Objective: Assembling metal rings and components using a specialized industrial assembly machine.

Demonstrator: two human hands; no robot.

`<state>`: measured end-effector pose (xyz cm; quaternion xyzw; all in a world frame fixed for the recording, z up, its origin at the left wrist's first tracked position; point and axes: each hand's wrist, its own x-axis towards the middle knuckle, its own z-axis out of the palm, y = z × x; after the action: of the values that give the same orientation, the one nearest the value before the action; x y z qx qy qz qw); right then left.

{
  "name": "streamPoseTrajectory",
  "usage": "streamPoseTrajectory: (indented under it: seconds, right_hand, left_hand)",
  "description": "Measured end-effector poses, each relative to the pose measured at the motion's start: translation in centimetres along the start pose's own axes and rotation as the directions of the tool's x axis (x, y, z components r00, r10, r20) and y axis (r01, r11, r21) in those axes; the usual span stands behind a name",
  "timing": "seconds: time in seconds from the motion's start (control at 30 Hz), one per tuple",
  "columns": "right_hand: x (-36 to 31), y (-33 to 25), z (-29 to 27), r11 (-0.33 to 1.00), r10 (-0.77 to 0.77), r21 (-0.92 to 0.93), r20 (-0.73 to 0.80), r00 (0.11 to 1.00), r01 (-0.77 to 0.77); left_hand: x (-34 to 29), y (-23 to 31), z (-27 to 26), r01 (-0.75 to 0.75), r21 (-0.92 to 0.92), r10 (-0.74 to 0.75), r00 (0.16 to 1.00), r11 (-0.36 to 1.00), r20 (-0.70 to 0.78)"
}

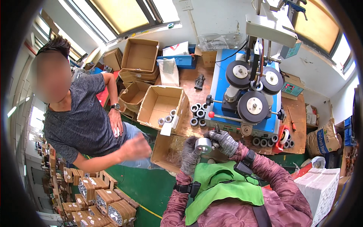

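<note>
My left hand (189, 156), in a grey knit glove, is closed around a silver metal cylinder (204, 145) with a round end face and a hole in its middle. My right hand (225, 143), gloved alike, is closed just beside the cylinder's right side. Something small and dark shows at its fingertips, too small to name. Both hands are in front of the workbench (185, 129), near its front edge. Beyond them stands a blue bench machine (220, 77) with three black wheels, and a grey ring (257, 86) sits between the wheels.
Several dark grey rings (197, 114) lie left of the machine, more rings (264, 142) along its front. An open carton (160, 99) holding a few rings stands on the left; another carton (162, 149) is below it. A screwdriver (293, 125) lies right. Close on the left, a person (85, 113) raises one hand.
</note>
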<state>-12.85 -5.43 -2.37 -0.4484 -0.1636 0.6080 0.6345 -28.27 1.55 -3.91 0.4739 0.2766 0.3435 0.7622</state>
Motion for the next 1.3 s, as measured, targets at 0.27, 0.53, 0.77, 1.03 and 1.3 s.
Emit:
streamPoseTrajectory:
  seconds: [0.27,0.53,0.77,1.03,1.3]
  right_hand:
    - [0.4,0.8,1.6,0.992,-0.122,0.007,-0.09,0.989,0.123]
    - [0.7,1.0,2.2,0.955,-0.042,-0.292,0.027,0.999,0.048]
    - [1.4,3.3,-3.3,0.957,0.003,-0.284,-0.162,0.987,-0.049]
    - [3.6,7.7,-4.9,0.943,0.224,-0.211,-0.166,0.96,-0.256]
    - [3.5,9.0,-4.8,0.908,0.379,-0.114,-0.187,0.906,-0.403]
  left_hand:
    - [-1.3,-2.3,-2.1,0.016,0.007,-0.016,1.0,1.0,-0.003]
    - [-1.3,-1.2,-5.1,0.134,-0.383,-0.222,0.955,0.914,-0.196]
    - [-7.4,3.7,-22.2,-0.206,-0.248,0.01,0.787,0.947,-0.616]
    - [-11.0,10.9,-25.9,-0.49,-0.146,0.149,0.514,0.86,-0.845]
    - [-5.8,7.6,-24.3,-0.291,-0.026,0.173,0.633,0.956,-0.754]
